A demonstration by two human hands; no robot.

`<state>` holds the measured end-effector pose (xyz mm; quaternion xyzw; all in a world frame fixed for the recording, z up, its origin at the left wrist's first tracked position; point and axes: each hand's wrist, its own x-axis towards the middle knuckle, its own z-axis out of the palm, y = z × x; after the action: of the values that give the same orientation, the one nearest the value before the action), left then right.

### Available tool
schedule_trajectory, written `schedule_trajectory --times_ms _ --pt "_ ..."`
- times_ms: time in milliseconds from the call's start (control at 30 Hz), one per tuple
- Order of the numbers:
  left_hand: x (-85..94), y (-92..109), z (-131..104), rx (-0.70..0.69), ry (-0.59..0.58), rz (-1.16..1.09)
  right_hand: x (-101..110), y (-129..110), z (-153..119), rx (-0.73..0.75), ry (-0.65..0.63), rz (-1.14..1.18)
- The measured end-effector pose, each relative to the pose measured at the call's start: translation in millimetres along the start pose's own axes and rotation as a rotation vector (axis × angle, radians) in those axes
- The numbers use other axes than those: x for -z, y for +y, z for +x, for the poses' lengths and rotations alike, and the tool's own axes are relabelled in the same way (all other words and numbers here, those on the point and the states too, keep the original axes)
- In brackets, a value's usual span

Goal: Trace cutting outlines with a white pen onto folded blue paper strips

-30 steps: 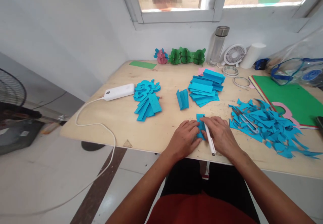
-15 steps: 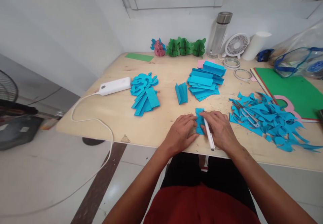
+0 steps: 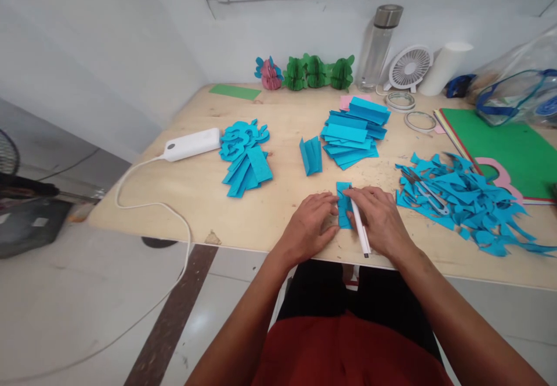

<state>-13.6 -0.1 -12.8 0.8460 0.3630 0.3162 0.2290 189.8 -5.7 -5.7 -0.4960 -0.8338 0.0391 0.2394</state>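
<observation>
The narrow blue paper strip (image 3: 343,187) lay flat on the wooden table (image 3: 174,217), near its front edge and between the two hands, and it serves as the landmark here. At its left side, the left hand (image 3: 310,226) rested palm down, its fingers loosely bent and close together, the thumb apart from them, gripping nothing; the fingertips met the strip's edge, probably to stop it from sliding. On its right side, the right hand (image 3: 380,217) held a white pen (image 3: 358,226) tucked under bent fingers, the dark end pointing back toward the body. That slant seemed to keep the pen handy while the fingertips bore on the paper; whether they pinched it could not be told. Beyond the strip and slightly left stood a creased blue piece (image 3: 310,157), its folds spread, perhaps because the paper sprang open. Straight beyond the strip was the pile of folded blue papers (image 3: 348,133), within easy reach. Well left of it lay the cut blue shapes (image 3: 243,165); to its right were blue scraps (image 3: 483,223) with small snips (image 3: 435,200) on top, apparently kept apart from the usable pieces.
</observation>
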Motion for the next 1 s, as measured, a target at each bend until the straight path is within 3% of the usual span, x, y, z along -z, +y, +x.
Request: schedule_trajectory --times_ms 1000 --pt "-0.6 0.1 1.0 0.026 -0.013 -0.006 -2.0 2.0 -1.6 0.004 -0.003 -0.024"
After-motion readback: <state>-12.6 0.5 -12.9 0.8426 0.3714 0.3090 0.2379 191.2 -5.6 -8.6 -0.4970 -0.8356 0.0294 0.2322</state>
